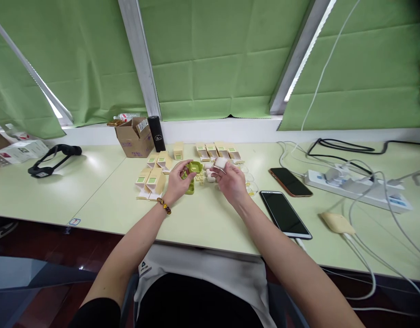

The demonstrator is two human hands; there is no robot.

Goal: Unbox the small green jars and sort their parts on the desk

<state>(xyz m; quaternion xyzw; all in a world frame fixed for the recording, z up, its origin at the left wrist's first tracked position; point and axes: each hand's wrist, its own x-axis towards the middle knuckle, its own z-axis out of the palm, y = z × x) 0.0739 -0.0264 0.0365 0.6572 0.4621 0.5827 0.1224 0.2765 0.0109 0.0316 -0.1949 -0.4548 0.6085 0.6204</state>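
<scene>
My left hand (178,181) is closed on a small green plastic case (195,167), its hollow side facing up. More green pieces (189,187) lie on the table just under that hand. Between the fingers of my right hand (231,181) is a white rounded earbud-type case (221,163), held level with the green one and apart from it. Other white cases (210,176) and several tiny yellowish pieces (199,178) lie between the two hands. Clear plastic pieces (251,184) rest beside my right hand, partly hidden by it.
Open cream boxes stand left (155,181) and behind (220,151). A cardboard box (134,138) and black cylinder (156,133) are at the back. On the right are two phones (285,214), a power strip (358,189), a cream charger (337,223) and cables; black headgear (54,159) is far left.
</scene>
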